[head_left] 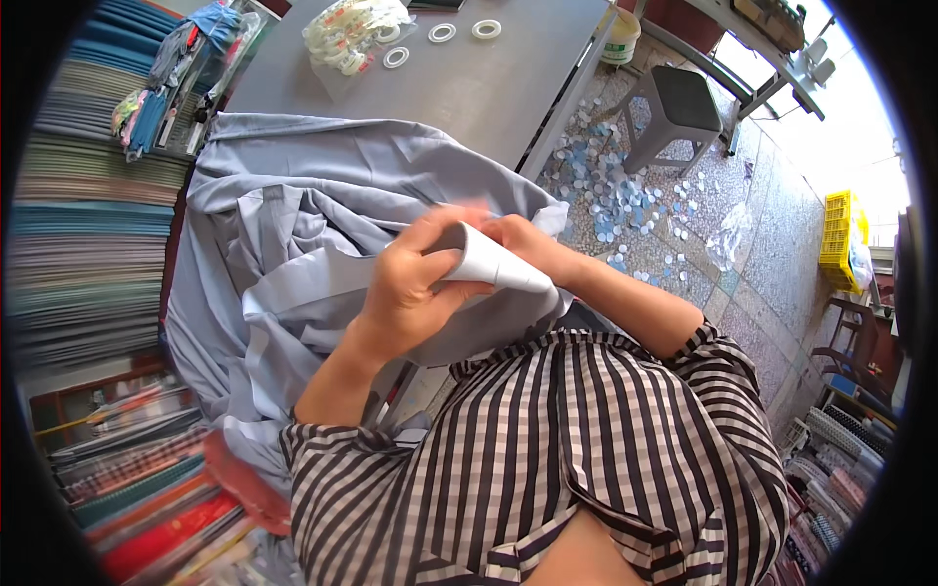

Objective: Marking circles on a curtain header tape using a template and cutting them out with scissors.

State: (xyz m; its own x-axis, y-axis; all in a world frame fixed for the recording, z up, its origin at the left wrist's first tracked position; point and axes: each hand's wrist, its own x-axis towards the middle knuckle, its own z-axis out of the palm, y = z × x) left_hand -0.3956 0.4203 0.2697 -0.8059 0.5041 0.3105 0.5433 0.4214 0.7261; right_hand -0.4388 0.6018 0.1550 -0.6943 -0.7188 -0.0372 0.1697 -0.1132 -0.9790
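Observation:
A large sheet of grey-blue cloth [322, 205] lies in loose folds over the near end of the table and drapes down toward me. Its pale, stiff edge band [503, 271] is bent into a curled roll in front of my chest. My left hand [405, 288] is closed round the left end of this band, with thumb and fingers pinching it. On the far side of the roll, my right hand [523, 242] grips the cloth close to the left one. Its fingertips are partly hidden by the band and blurred.
On the grey table [469, 93] lie several white rings [487, 29] and a clear plastic bag [357, 34]. Folded fabrics [107, 215] are stacked at the left. A stool [674, 112] stands at the right, among scattered round cloth scraps [606, 186]. A yellow crate [840, 239] is farther right.

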